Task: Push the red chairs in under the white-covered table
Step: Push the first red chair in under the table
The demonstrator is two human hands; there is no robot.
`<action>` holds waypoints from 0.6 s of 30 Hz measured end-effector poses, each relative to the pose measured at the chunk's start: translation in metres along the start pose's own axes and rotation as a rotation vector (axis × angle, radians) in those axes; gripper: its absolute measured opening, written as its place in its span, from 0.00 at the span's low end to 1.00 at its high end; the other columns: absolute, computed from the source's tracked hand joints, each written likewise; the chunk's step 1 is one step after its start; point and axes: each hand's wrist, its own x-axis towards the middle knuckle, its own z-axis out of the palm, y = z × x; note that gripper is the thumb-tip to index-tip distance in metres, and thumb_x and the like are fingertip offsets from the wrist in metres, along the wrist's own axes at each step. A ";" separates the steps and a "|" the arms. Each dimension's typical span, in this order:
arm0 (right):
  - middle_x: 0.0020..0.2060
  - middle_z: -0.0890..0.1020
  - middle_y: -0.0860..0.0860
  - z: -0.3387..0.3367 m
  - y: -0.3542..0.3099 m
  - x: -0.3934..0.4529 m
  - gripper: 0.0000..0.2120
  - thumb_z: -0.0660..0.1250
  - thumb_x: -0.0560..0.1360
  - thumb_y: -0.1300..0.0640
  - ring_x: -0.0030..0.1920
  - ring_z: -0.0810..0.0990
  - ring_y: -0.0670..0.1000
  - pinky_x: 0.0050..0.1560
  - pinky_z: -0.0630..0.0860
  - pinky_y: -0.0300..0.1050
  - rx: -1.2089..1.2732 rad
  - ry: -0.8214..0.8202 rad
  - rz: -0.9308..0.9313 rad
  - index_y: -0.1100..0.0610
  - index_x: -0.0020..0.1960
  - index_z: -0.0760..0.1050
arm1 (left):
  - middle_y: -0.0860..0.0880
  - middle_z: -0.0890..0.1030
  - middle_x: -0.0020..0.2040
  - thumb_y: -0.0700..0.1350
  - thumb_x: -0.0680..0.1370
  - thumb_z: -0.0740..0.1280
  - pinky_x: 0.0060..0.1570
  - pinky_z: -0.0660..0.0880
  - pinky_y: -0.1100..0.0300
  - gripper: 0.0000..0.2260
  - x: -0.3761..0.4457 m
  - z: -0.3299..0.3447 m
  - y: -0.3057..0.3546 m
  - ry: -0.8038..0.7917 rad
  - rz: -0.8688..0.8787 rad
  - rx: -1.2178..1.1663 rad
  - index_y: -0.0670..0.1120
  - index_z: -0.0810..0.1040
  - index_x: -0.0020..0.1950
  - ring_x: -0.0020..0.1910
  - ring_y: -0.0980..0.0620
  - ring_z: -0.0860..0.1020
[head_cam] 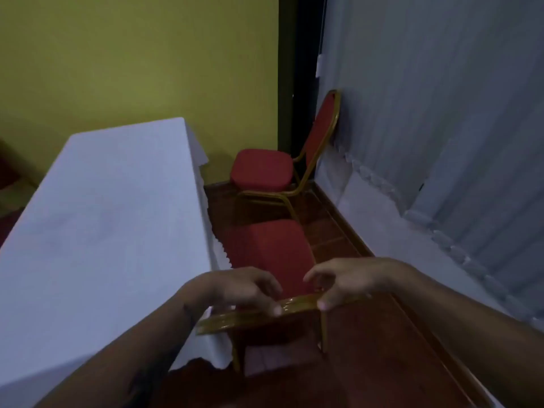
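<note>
Both hands rest on the gold metal top rail of the near red-cushioned chair (pixel 269 248): the left hand (pixel 238 288) and the right hand (pixel 350 278) seem curled around it, though blur hides the grip. The chair's seat is just beside the long white-covered bench (pixel 103 207). A second red padded chair (pixel 265 169) stands apart, near the grey vertical blinds (pixel 441 113).
</note>
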 end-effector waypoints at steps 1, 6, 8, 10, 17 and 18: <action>0.68 0.74 0.48 0.004 0.000 0.002 0.39 0.77 0.65 0.42 0.66 0.73 0.50 0.66 0.72 0.49 -0.075 -0.013 -0.002 0.43 0.73 0.70 | 0.55 0.77 0.64 0.57 0.69 0.76 0.64 0.73 0.53 0.30 0.001 0.006 0.000 -0.024 -0.002 0.075 0.56 0.75 0.70 0.63 0.51 0.75; 0.62 0.78 0.47 0.032 0.001 0.017 0.33 0.76 0.65 0.52 0.60 0.77 0.51 0.56 0.75 0.47 -0.278 0.144 -0.014 0.44 0.69 0.73 | 0.51 0.74 0.67 0.51 0.69 0.75 0.64 0.74 0.50 0.36 0.018 0.036 -0.008 0.071 -0.008 0.271 0.54 0.68 0.76 0.62 0.48 0.75; 0.60 0.79 0.47 0.036 0.003 0.016 0.28 0.70 0.66 0.58 0.60 0.77 0.52 0.56 0.76 0.48 -0.363 0.214 -0.057 0.46 0.66 0.76 | 0.49 0.79 0.60 0.46 0.69 0.71 0.58 0.79 0.50 0.29 0.023 0.040 -0.010 0.107 0.017 0.265 0.52 0.74 0.71 0.56 0.47 0.79; 0.59 0.79 0.46 0.040 0.002 0.015 0.26 0.67 0.66 0.60 0.61 0.76 0.52 0.58 0.75 0.50 -0.409 0.233 -0.077 0.46 0.63 0.76 | 0.49 0.82 0.53 0.44 0.68 0.67 0.52 0.81 0.52 0.24 0.025 0.043 -0.011 0.114 0.005 0.236 0.51 0.78 0.65 0.50 0.48 0.81; 0.60 0.79 0.47 0.029 -0.003 0.025 0.30 0.66 0.65 0.62 0.58 0.77 0.53 0.53 0.76 0.50 -0.474 0.194 -0.097 0.45 0.66 0.76 | 0.49 0.82 0.49 0.43 0.69 0.67 0.46 0.80 0.56 0.20 0.037 0.044 -0.012 0.147 -0.013 0.205 0.49 0.80 0.61 0.46 0.50 0.81; 0.59 0.79 0.47 0.027 -0.002 0.026 0.30 0.66 0.66 0.62 0.58 0.78 0.53 0.53 0.76 0.50 -0.476 0.196 -0.099 0.45 0.66 0.77 | 0.49 0.82 0.49 0.42 0.69 0.67 0.45 0.79 0.56 0.20 0.039 0.044 -0.010 0.146 -0.017 0.203 0.48 0.80 0.61 0.47 0.49 0.81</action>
